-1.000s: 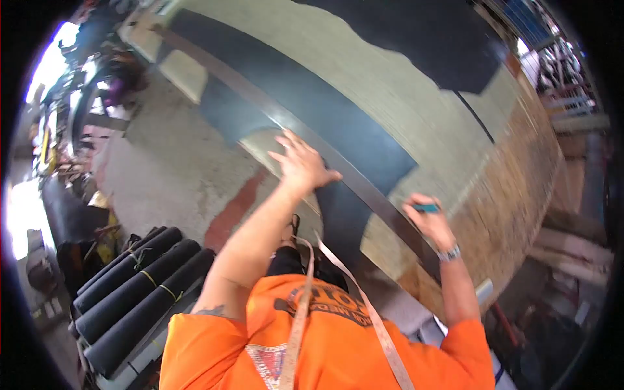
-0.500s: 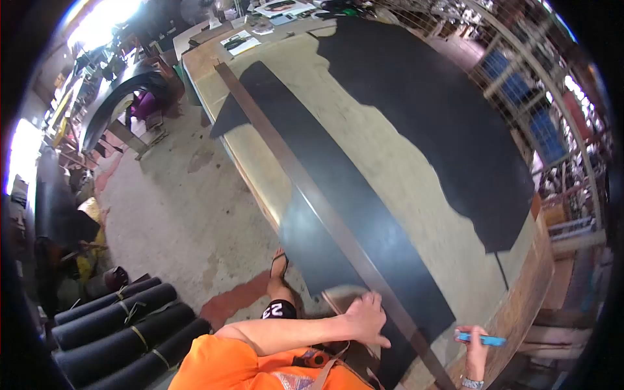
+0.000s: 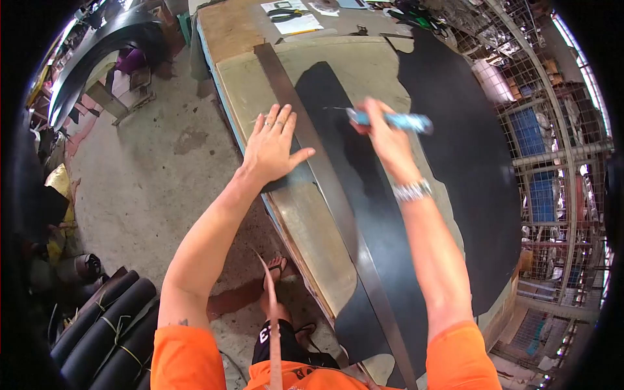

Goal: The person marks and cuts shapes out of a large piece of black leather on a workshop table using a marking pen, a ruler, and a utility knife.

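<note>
My left hand (image 3: 276,144) lies flat with fingers spread, across the left side of a long, dark brown straightedge (image 3: 339,209) and the black leather-like sheet beside it. The straightedge runs lengthwise over this black sheet (image 3: 383,224), which shows on both sides of it. In my right hand (image 3: 385,140) is a blue utility knife (image 3: 413,122), blurred by motion. Its thin blade points left, over the upper part of the sheet, to the right of the straightedge.
A larger black hide (image 3: 468,162) with a wavy edge covers the right of the worktable (image 3: 318,240). Pliers (image 3: 286,14) lie on paper at the far end. Black rolls (image 3: 104,318) lie on the floor at lower left. Wire-mesh shelving (image 3: 546,169) stands at right.
My view has shifted toward the table's far end. My left hand has moved up along the straightedge and spread out. My right hand has carried the knife from the near right corner over the sheet.
</note>
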Motion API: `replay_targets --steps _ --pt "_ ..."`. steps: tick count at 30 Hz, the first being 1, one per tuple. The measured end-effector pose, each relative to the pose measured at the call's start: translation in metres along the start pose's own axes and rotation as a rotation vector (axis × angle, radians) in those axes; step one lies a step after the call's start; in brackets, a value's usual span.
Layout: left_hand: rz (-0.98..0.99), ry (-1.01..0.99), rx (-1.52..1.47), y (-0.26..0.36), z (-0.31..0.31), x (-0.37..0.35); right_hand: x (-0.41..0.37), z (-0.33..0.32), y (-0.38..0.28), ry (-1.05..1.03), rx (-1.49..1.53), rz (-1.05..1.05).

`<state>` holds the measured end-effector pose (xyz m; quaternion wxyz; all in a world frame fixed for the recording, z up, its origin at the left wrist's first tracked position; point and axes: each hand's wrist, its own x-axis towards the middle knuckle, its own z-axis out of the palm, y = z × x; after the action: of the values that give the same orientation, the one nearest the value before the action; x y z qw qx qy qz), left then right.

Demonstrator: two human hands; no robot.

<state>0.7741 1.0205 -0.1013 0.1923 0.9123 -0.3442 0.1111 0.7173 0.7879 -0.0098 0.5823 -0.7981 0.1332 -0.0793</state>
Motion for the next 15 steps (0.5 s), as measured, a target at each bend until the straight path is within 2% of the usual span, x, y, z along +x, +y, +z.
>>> replay_targets --steps 2,5,15 --pt "0.036 -0.004 -0.016 -0.003 0.0 -0.006 0.058 0.051 0.007 -0.031 -0.03 -0.041" --pt "0.014 -0.001 -0.034 -0.001 0.0 -0.003 0.103 0.092 0.026 -0.066 -0.167 -0.216" --pt "-0.031 -0.041 -0.116 -0.001 -0.005 0.0 0.119 0.099 0.04 -0.114 -0.194 -0.218"
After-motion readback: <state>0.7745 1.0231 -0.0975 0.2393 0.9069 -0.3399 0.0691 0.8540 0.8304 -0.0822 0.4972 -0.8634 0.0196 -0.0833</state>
